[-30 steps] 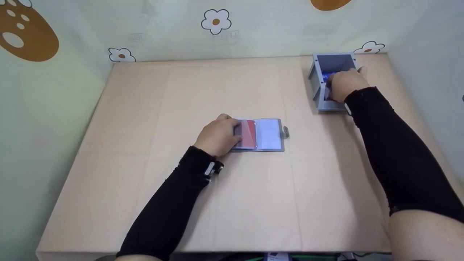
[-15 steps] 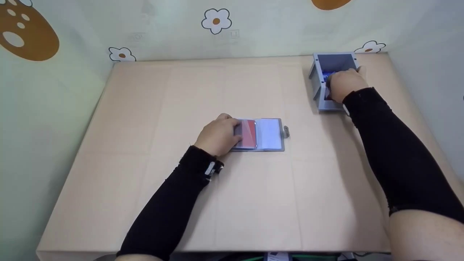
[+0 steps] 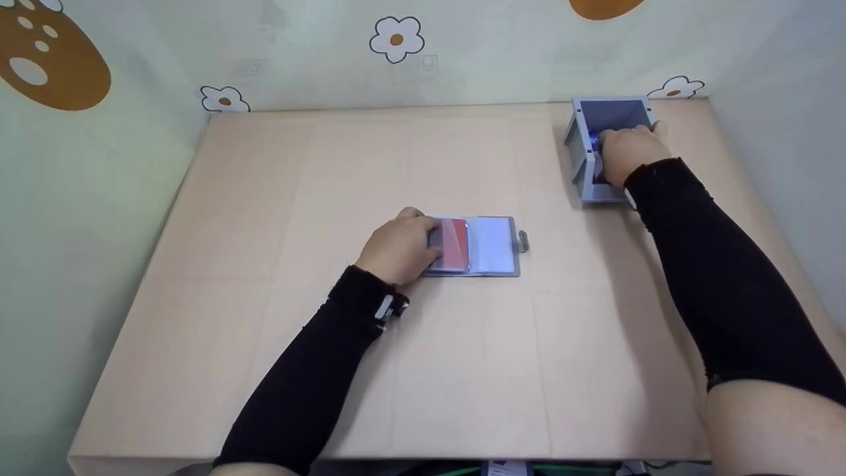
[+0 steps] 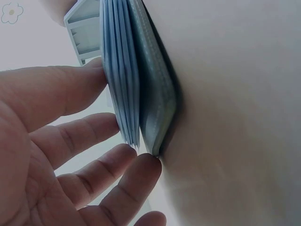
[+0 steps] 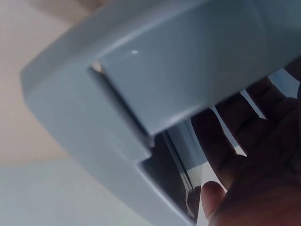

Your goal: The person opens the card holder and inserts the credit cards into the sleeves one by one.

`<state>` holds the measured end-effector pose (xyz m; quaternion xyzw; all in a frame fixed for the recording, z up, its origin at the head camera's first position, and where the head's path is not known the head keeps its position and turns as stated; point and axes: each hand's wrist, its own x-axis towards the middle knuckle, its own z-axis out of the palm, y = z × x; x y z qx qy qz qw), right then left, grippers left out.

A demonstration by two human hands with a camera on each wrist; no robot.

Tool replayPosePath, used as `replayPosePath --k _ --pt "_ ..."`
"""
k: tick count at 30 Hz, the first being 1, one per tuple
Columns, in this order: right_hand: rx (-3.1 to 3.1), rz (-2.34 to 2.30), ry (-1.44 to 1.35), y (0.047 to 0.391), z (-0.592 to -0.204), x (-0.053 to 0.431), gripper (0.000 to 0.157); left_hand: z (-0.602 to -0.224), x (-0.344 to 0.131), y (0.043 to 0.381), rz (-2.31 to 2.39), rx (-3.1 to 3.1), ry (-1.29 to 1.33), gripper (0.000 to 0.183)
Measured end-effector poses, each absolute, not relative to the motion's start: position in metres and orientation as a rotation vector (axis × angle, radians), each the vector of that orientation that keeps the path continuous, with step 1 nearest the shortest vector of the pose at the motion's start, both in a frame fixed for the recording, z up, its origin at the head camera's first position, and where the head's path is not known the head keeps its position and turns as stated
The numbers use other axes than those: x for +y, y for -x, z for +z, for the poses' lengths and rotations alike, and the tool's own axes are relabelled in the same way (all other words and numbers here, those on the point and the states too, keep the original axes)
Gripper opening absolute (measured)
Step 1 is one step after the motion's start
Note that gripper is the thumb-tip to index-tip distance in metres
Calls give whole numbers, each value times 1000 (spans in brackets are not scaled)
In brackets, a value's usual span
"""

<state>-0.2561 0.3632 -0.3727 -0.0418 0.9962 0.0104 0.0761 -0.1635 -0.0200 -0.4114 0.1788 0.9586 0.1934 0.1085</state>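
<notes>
An open card holder with clear sleeves lies at mid-table, a red card showing in its left half. My left hand holds that left side, thumb and fingertips on the sleeves. In the left wrist view, the thumb lies against the stacked sleeves and the fingers reach their edges, beside the grey cover. At the back right my right hand reaches into a grey bin. The bin's wall hides its fingertips in the right wrist view, so I cannot tell what they hold.
Blue items show inside the bin beside the right hand. A clasp tab sticks out from the card holder's right edge. Walls border the cloth-covered table at the back and sides.
The right hand shifts very slightly inside the bin, and less of the blue items shows beside it. The left hand and card holder stay in place.
</notes>
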Motion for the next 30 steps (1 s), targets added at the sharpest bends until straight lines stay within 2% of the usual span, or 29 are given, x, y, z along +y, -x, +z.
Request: replayPosePath --k 5,12,19,24,30 --pt "2997 -13 94 259 -374 367 22 -411 -19 163 562 2820 -520 50" --pt "3012 -71 87 262 -373 373 12 -412 -19 164 556 2820 -513 52" --pt "2957 -161 63 258 -360 371 22 -412 -20 164 560 2823 -510 52" --pt "2991 -233 41 251 -352 372 21 -413 -20 164 560 2822 -505 52" --pt "3060 -347 -200 240 -338 371 30 -413 -20 164 561 2828 -525 52"
